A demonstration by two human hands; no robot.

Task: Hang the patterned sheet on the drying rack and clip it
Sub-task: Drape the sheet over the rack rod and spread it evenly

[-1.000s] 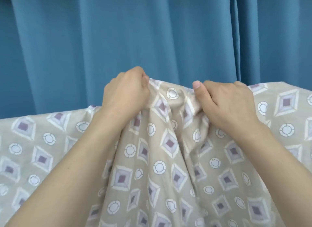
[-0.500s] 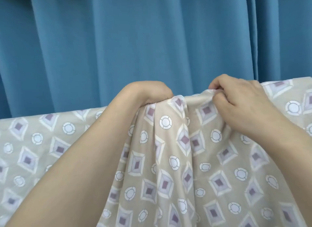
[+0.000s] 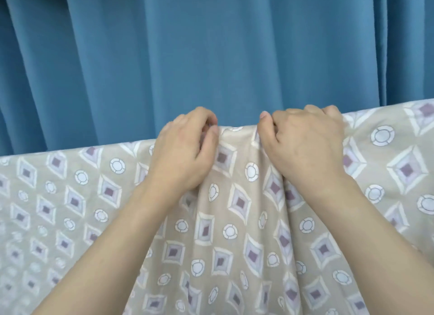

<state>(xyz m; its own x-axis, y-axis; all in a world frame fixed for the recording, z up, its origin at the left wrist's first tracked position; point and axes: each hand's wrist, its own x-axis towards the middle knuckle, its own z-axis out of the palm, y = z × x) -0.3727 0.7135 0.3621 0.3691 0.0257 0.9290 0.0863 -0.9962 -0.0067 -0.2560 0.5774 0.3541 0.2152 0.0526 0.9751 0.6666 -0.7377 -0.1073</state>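
At the far left, the beige cotton sheet printed with mauve-centred diamonds and white ringed circles [image 3: 70, 197] lies smooth and fairly flat, its top edge running in a straight line against the teal pleated curtain [image 3: 211, 52] behind; that straightness suggests the cloth is already draped over a bar of the drying rack, though the rack itself is hidden under the fabric and cannot be confirmed. Moving inward, the left hand [image 3: 185, 152] sits on the top fold with its fingers [image 3: 206, 122] curled over the edge and the thumb pressed toward them, pinching a gather of the sheet; the grip looks meant to hold the fold in place on the support so it does not slide down the near side. Between the two hands the cloth rises to a small peak and falls in several soft vertical pleats, the sort of bunching that comes from two grips set close together, and it probably needs spreading outward before any clip goes on. Just to the right, the right hand [image 3: 303, 145] mirrors the left, its fingers clenched on the same top edge with the thumb tip showing at the ridge, so the sheet is held at two points near each other. Farther right the fabric flattens again and climbs slightly toward the frame edge. No clip is visible anywhere, so clipping seems not yet started.
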